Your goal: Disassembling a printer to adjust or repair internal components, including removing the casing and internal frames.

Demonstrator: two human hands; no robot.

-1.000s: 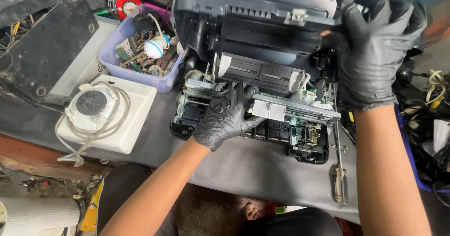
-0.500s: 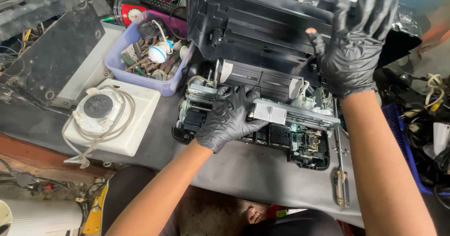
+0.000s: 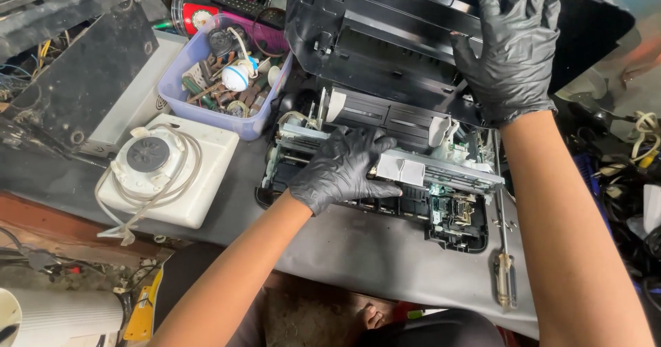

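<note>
A dismantled black printer lies on the grey bench. Its bare mechanism (image 3: 441, 202), with a metal rail and circuit parts, sits low in front. My left hand (image 3: 344, 168), in a black glove, presses down on the left part of that mechanism next to a white carriage block (image 3: 403, 171). The black plastic top housing (image 3: 385, 37) is tilted up and away behind it. My right hand (image 3: 513, 44), also gloved, lies flat with fingers spread against the housing's right side.
A lilac tub (image 3: 220, 78) of small parts stands left of the printer. In front of it sits a white square device (image 3: 169, 168) wrapped with its cord. A screwdriver (image 3: 504, 271) lies on the bench (image 3: 372, 250) at the right. Cables pile at the far right edge.
The top housing has swung up and back from the mechanism. My right hand has shifted from gripping its right corner to lying flat on it. My left hand has stayed on the mechanism.
</note>
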